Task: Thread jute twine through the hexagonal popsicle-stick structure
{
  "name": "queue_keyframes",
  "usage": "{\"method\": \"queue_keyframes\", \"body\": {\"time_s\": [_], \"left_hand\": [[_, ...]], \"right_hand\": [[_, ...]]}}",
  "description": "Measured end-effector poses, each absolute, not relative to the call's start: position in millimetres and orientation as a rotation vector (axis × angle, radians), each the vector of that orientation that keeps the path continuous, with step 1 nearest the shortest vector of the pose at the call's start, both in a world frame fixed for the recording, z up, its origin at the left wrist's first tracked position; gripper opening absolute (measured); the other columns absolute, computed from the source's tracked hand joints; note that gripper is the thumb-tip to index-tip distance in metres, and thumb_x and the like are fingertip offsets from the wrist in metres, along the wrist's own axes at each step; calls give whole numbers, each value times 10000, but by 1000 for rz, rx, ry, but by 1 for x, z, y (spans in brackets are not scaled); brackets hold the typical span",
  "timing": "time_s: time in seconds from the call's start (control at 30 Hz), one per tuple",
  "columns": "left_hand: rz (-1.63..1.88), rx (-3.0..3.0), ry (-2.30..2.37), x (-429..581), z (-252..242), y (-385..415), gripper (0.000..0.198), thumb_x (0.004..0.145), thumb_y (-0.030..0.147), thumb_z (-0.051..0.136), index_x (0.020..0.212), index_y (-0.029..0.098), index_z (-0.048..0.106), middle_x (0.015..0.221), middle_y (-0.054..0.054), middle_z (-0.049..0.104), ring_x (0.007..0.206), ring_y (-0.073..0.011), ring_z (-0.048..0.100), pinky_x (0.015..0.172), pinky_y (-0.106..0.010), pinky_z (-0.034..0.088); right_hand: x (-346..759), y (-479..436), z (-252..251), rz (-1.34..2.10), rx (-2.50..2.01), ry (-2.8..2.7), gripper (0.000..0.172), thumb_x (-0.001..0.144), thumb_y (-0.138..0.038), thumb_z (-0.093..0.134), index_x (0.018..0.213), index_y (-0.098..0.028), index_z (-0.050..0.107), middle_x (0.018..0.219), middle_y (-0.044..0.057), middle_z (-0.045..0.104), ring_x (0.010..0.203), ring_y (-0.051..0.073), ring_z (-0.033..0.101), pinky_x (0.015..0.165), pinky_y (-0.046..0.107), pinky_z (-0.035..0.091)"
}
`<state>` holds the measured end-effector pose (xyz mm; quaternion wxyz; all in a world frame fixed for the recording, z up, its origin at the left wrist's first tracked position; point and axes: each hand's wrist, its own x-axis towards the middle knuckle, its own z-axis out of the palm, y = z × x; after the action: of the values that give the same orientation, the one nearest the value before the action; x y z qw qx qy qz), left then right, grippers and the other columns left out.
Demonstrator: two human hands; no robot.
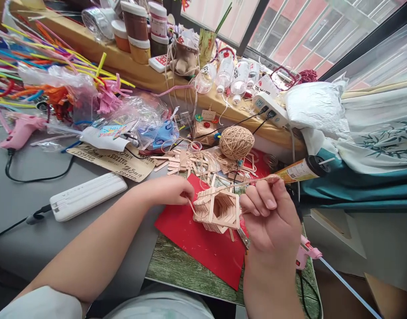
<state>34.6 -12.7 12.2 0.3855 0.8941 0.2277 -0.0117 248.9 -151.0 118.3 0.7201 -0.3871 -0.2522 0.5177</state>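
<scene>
A hexagonal tube of stacked popsicle sticks (210, 217) lies on its side over a red sheet (196, 239), its hollow opening facing right. Jute twine (223, 186) runs from the tube's left end across to my raised right hand (271, 215). Its thumb and index finger pinch the twine, the other fingers curled in. At the tube's left end, my left hand (172, 190) is closed, with a short length of twine showing below its fingers. Behind the tube sits a ball of jute twine (237, 142) among loose popsicle sticks (178, 161).
A pink glue gun (304, 253) lies at the right behind my wrist; another pink glue gun (22, 130) is at far left. A white power bank (88, 196), sandpaper (115, 161) and a drink cup (303, 168) surround the work area. Bottles (225, 71) line the sill.
</scene>
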Motion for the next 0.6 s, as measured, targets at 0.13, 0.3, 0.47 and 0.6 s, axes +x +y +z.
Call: {"method": "queue_keyframes", "body": {"time_s": [0.13, 0.3, 0.47, 0.6], "left_hand": [[291, 1971, 457, 21, 28, -11, 142, 930, 260, 692, 1026, 219, 788, 993, -13, 772, 918, -168, 689, 820, -256, 497], [527, 1551, 275, 15, 36, -14, 268, 962, 405, 781, 913, 154, 702, 832, -13, 653, 751, -118, 574, 716, -234, 485], [646, 1414, 259, 23, 28, -16, 308, 944, 441, 832, 954, 152, 729, 870, -27, 693, 770, -112, 597, 720, -223, 497], [749, 1531, 374, 33, 23, -21, 328, 990, 478, 771, 971, 151, 767, 868, -41, 722, 787, -131, 624, 738, -251, 509]], "right_hand": [[230, -129, 127, 1221, -857, -600, 131, 901, -334, 864, 883, -258, 759, 609, -98, 265, 487, 80, 171, 422, 180, 302], [217, -112, 137, 1251, -900, -686, 188, 865, -358, 897, 901, -236, 759, 593, -102, 327, 484, 59, 206, 429, 182, 284], [210, -109, 143, 1214, -959, -847, 220, 864, -402, 904, 905, -235, 766, 564, -100, 352, 481, 59, 266, 446, 197, 303], [207, -106, 143, 1149, -997, -862, 231, 853, -408, 903, 910, -232, 765, 561, -95, 379, 488, 67, 285, 449, 219, 304]]}}
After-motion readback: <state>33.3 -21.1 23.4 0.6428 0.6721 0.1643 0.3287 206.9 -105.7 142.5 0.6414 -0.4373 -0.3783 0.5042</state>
